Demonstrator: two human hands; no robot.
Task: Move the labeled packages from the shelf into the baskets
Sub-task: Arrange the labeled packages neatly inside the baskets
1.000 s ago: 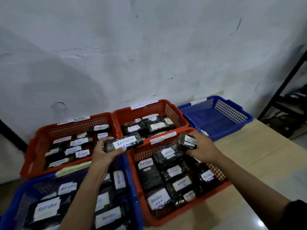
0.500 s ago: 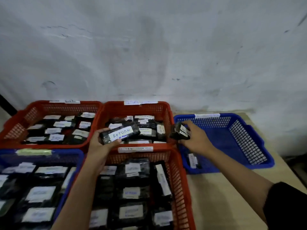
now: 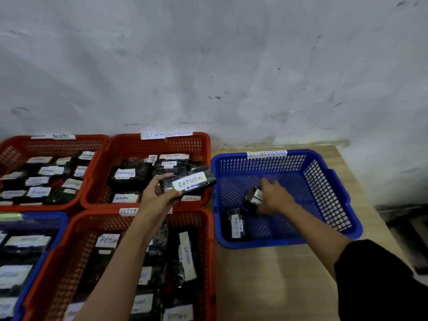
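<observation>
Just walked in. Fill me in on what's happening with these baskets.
A person is sorting black, labeled packages into baskets on a table. The right hand is down inside the blue basket, gripping a small package just above its floor, near another package lying there. The left hand holds a package labeled RETURN over the rear red basket. The other red baskets already hold many packages.

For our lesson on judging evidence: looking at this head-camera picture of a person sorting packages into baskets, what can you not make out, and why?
- Package in the right hand: label unreadable, motion blur and fingers cover it.
- Small writing under RETURN on the package in the left hand: too small.
- Near blue basket at left: cut off by the frame edge, labels blurred.
- Near red basket: the left forearm hides some packages.
</observation>
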